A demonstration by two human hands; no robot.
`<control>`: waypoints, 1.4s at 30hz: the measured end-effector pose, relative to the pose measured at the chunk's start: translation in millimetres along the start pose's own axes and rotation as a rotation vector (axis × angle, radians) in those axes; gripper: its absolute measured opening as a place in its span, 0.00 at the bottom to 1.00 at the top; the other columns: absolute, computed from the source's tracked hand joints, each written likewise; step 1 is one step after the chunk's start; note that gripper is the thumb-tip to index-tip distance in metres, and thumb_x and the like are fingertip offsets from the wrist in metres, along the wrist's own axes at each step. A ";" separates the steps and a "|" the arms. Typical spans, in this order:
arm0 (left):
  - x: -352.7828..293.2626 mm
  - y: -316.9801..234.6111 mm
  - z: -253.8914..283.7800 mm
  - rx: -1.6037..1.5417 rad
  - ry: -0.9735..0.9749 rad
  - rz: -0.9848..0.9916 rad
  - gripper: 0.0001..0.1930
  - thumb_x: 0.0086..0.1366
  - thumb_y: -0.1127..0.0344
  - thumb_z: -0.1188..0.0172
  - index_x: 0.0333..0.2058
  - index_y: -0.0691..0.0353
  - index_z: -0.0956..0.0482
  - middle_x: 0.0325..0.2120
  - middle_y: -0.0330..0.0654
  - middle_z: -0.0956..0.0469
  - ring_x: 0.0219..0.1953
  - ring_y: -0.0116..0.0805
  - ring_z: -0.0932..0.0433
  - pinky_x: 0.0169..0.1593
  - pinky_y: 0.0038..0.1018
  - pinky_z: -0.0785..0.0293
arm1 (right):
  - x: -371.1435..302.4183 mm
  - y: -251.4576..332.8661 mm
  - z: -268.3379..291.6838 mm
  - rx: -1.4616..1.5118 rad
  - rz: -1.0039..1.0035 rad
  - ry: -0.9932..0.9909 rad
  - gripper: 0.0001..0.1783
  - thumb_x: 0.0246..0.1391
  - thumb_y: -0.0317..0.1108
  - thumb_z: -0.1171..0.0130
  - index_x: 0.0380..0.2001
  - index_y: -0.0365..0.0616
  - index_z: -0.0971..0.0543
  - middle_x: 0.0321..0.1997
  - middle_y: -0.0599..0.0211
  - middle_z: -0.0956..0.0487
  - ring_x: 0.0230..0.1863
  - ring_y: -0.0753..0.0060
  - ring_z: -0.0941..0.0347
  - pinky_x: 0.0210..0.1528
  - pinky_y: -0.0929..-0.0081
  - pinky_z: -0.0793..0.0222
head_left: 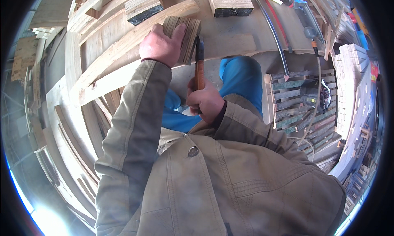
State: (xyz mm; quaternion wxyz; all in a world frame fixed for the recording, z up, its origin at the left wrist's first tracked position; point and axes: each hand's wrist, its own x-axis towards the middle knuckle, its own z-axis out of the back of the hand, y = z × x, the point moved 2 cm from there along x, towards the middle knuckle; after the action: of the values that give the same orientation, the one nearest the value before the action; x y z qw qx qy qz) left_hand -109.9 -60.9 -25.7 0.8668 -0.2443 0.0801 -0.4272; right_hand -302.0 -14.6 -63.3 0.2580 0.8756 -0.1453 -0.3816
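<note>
Plywood block (190, 41) in left hand (161, 47); probably hammer (199, 68) in right hand (207, 102).

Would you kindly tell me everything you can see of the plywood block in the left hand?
The plywood block is thick and boxy, its edges striped with light and dark wood layers. The left hand holds it aslant near the front edge of the worktable, partly covering it. The dark head of the hammer is close to its right side; whether they touch is unclear.
</note>
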 end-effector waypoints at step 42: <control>8.0 0.9 -3.8 0.063 -0.031 -0.093 0.35 0.66 0.33 0.38 0.48 0.65 0.16 0.40 0.63 0.14 0.47 0.62 0.15 0.54 0.48 0.21 | -73.5 2.2 127.8 -0.348 0.322 -0.047 0.20 0.48 0.18 0.38 0.46 0.39 0.26 0.33 0.67 0.26 0.33 0.74 0.28 0.39 0.73 0.28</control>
State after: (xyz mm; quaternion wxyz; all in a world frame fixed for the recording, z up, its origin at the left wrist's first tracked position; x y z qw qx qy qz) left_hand -105.6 -68.1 -28.9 0.8544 -0.2269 0.0418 -0.4657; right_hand -446.1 -26.8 -91.9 0.4593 0.7743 -0.2212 -0.3750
